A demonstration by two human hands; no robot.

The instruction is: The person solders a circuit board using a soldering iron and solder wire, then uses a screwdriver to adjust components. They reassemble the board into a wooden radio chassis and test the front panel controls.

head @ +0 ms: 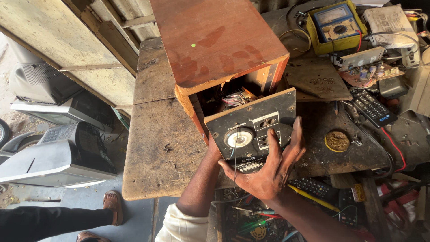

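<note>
Cluttered with meters, remotes and circuit boards, a rough wooden counter [156, 152] fills the workshop view. At its near edge the right hand [271, 168] lies spread across the lower right of a black control panel [251, 130], fingers [274, 150] stretched up over its face and thumb along its right edge, gripping it. The left hand [214, 150] is mostly hidden behind the panel's left edge, so its grip cannot be judged. The panel sits directly ahead of the right hand, tilted outward and hanging loose from the open front of a reddish wooden cabinet [215, 40], whose long axis runs away from the person. Coloured wires [235, 98] show in the gap between them.
</note>
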